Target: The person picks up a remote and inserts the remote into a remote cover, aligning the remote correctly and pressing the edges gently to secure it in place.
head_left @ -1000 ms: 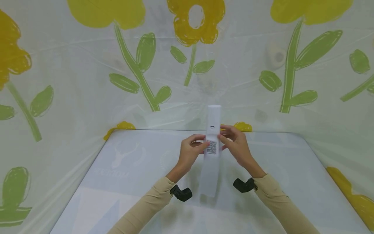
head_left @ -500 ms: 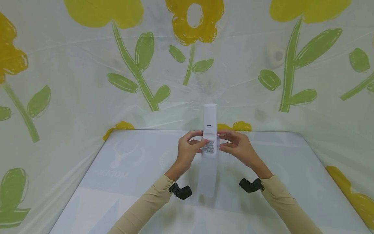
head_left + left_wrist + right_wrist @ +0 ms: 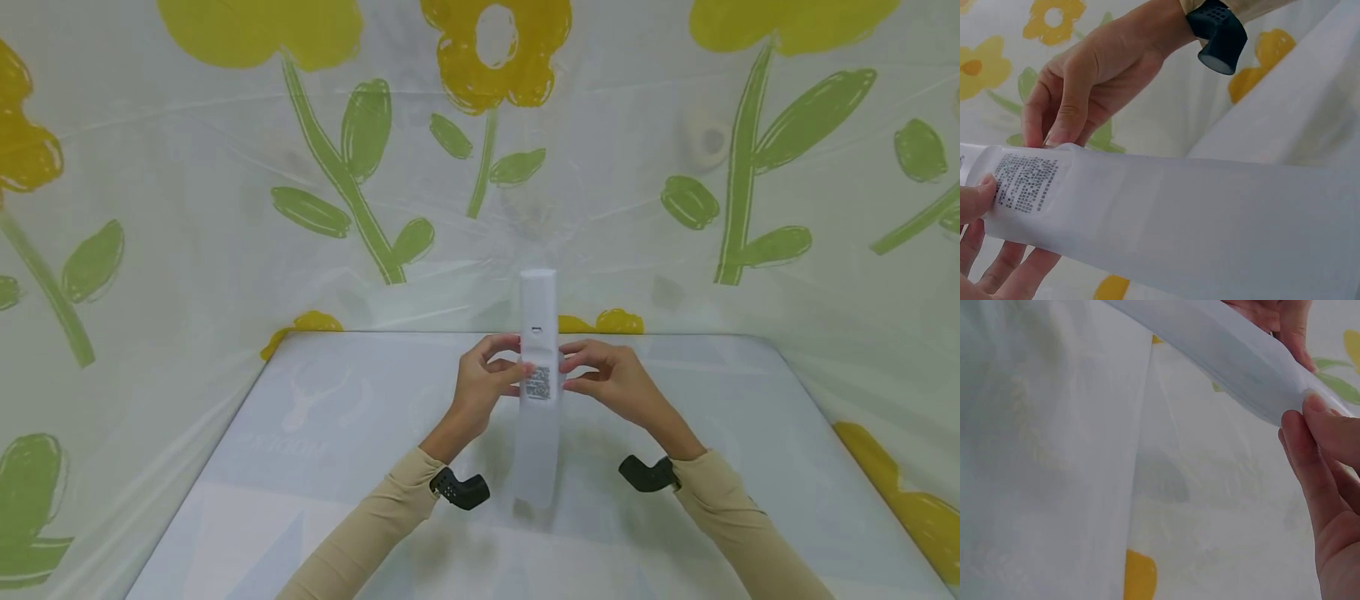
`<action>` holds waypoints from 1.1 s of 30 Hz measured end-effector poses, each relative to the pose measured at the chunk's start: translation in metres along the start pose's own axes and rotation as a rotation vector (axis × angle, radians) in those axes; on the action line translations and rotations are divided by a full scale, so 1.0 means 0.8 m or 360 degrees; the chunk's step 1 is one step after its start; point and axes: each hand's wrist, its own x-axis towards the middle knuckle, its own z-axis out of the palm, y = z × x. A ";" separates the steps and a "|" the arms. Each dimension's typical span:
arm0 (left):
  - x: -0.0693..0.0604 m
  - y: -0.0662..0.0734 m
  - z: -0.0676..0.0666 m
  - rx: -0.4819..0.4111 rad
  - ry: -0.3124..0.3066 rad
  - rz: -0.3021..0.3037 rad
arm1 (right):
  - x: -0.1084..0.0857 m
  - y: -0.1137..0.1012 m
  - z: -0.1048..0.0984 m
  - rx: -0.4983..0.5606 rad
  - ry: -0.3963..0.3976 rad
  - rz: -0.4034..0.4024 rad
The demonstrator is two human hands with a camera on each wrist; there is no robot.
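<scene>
A long white device [image 3: 538,300] stands upright over the table, with a small port above a printed code label [image 3: 537,382]. A translucent white sleeve [image 3: 536,458] hangs from its lower part and, in the left wrist view, lies over the label [image 3: 1025,184]. My left hand [image 3: 478,392] grips the device from the left, thumb on its face beside the label, other fingers behind. On the right side, my right hand [image 3: 618,382] pinches the sleeve's edge between thumb and fingers, as the right wrist view shows the hand [image 3: 1332,481] at the sleeve [image 3: 1235,359].
Below the hands lies a pale table [image 3: 300,467] with a faint deer print at its left. A white curtain [image 3: 600,192] with yellow flowers and green leaves hangs behind and at the sides. Each wrist carries a black mount [image 3: 460,489].
My right thumb has left the device's face and my right hand has shifted slightly right, to the edge. The device has moved a little left. My left hand keeps its grip.
</scene>
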 end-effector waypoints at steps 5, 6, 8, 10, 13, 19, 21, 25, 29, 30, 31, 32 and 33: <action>0.008 -0.014 -0.004 -0.0042 -0.0014 -0.0035 | 0.001 -0.001 0.000 -0.0042 -0.0014 0.0007; 0.010 -0.019 -0.006 -0.0051 -0.0010 -0.0039 | 0.002 -0.001 0.001 -0.0057 -0.0013 -0.0002; 0.012 -0.024 -0.007 -0.0076 0.0000 -0.0051 | 0.002 -0.002 0.001 -0.0095 -0.0008 -0.0032; 0.013 -0.026 -0.008 -0.0097 0.0005 -0.0055 | 0.002 -0.003 0.002 -0.0138 -0.0002 -0.0088; 0.012 -0.025 -0.008 -0.0122 -0.0004 -0.0050 | 0.001 -0.006 0.003 -0.0196 0.0009 -0.0216; 0.012 -0.019 -0.008 -0.0117 -0.0047 -0.0019 | -0.001 -0.009 0.007 -0.0341 0.0031 -0.0450; 0.013 -0.018 -0.008 -0.0105 -0.0056 -0.0029 | -0.001 -0.009 0.008 -0.0380 0.0038 -0.0485; 0.016 -0.016 -0.007 -0.0054 -0.0051 -0.0041 | -0.002 -0.018 0.011 -0.0407 0.0041 -0.0528; 0.016 -0.012 -0.006 0.0007 -0.0030 -0.0051 | -0.004 -0.036 0.014 -0.0406 0.0036 -0.0530; 0.016 -0.011 -0.006 0.0020 -0.0028 -0.0058 | -0.005 -0.041 0.014 -0.0406 0.0045 -0.0526; 0.016 -0.011 -0.006 0.0035 -0.0029 -0.0064 | -0.006 -0.044 0.015 -0.0409 0.0056 -0.0522; 0.016 -0.010 -0.006 0.0050 -0.0028 -0.0071 | -0.006 -0.045 0.016 -0.0409 0.0071 -0.0516; 0.016 -0.010 -0.006 0.0056 -0.0028 -0.0073 | -0.007 -0.046 0.017 -0.0414 0.0087 -0.0510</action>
